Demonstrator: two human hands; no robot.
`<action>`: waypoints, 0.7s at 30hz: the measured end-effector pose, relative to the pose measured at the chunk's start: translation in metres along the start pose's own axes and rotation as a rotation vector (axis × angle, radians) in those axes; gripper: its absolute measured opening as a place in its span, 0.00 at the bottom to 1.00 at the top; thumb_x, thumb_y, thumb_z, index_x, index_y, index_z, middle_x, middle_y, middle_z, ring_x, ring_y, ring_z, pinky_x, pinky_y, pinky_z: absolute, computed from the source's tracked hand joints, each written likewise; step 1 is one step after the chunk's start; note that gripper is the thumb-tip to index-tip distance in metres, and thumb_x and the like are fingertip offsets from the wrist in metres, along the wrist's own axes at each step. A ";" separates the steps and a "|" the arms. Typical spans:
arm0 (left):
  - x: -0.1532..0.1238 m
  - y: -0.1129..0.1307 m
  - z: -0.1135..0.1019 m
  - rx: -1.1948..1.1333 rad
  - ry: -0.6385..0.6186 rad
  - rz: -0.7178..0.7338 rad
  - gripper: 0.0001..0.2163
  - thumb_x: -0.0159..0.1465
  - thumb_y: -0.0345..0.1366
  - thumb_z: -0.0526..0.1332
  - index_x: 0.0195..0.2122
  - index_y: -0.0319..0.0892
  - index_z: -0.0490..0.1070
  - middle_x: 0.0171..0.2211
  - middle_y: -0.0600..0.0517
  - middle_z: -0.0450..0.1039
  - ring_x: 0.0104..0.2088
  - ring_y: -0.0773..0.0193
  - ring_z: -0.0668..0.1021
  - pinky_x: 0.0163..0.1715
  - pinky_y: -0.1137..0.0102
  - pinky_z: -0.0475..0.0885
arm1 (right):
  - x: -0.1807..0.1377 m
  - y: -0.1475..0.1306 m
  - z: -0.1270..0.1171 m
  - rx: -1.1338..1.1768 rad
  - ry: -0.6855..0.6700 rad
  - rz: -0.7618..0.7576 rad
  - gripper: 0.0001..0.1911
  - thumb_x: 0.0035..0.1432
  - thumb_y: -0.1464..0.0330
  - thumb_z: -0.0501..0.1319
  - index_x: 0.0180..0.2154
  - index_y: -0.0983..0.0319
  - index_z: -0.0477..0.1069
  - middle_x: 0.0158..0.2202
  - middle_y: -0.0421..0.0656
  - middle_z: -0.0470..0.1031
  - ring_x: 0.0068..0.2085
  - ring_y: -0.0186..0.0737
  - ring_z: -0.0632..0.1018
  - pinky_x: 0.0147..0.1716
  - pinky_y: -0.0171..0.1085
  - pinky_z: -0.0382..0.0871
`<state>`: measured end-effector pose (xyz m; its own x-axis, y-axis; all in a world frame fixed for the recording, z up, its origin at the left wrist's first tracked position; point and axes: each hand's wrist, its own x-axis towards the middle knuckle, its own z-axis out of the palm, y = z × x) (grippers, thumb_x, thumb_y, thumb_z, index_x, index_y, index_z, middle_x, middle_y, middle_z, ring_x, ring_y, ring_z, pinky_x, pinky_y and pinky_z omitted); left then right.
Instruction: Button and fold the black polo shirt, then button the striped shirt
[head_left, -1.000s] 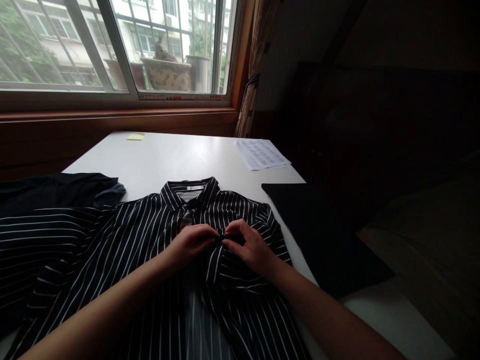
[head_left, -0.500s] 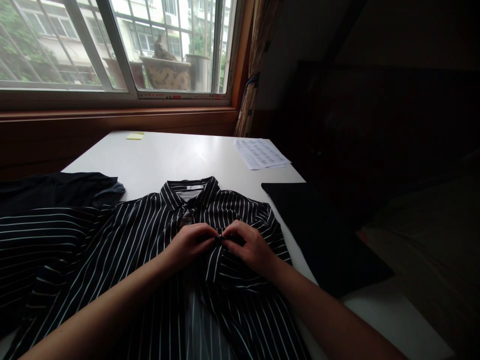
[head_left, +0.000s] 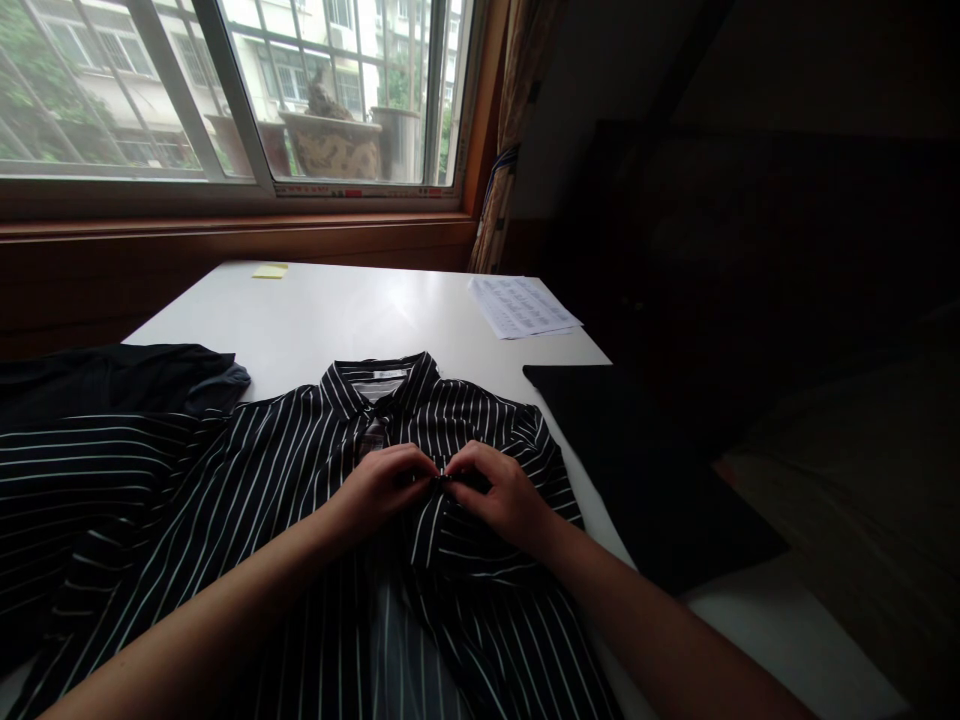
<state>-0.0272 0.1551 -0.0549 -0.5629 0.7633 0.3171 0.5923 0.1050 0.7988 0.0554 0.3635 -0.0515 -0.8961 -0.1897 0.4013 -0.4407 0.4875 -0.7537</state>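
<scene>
A black shirt with white stripes lies spread face up, its collar toward the window. The collar is joined at the neck, while the front hangs apart lower down. Over the chest, my left hand pinches the edge of the shirt front between thumb and fingers. My right hand pinches the same bit of cloth from the other side, the fingertips of both hands nearly touching. Whatever small part sits between the fingertips, perhaps a button, is too small to make out.
Under the shirt is a white table. A dark garment lies at left, a flat black piece at right. Printed papers and a yellow sticky pad rest near the far edge, below the barred window.
My fingertips have shifted very slightly at the pinched cloth. Everything else stays where it was.
</scene>
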 end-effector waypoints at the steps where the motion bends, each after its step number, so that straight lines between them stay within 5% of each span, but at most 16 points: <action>1: 0.000 0.000 0.000 -0.003 0.000 0.006 0.05 0.65 0.29 0.61 0.39 0.40 0.76 0.34 0.50 0.76 0.36 0.64 0.78 0.38 0.69 0.73 | 0.000 0.000 0.000 0.003 -0.001 -0.003 0.07 0.60 0.71 0.65 0.40 0.57 0.72 0.37 0.39 0.74 0.39 0.38 0.76 0.42 0.39 0.70; 21: -0.001 0.002 0.002 0.026 0.031 0.039 0.06 0.66 0.30 0.60 0.40 0.41 0.76 0.35 0.50 0.75 0.34 0.65 0.77 0.36 0.71 0.73 | 0.000 -0.002 -0.001 0.008 -0.009 -0.002 0.07 0.60 0.72 0.64 0.40 0.57 0.71 0.37 0.40 0.74 0.39 0.39 0.76 0.42 0.40 0.71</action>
<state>-0.0244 0.1552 -0.0546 -0.5567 0.7469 0.3637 0.6285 0.0923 0.7723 0.0565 0.3635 -0.0500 -0.8956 -0.1983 0.3981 -0.4429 0.4804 -0.7570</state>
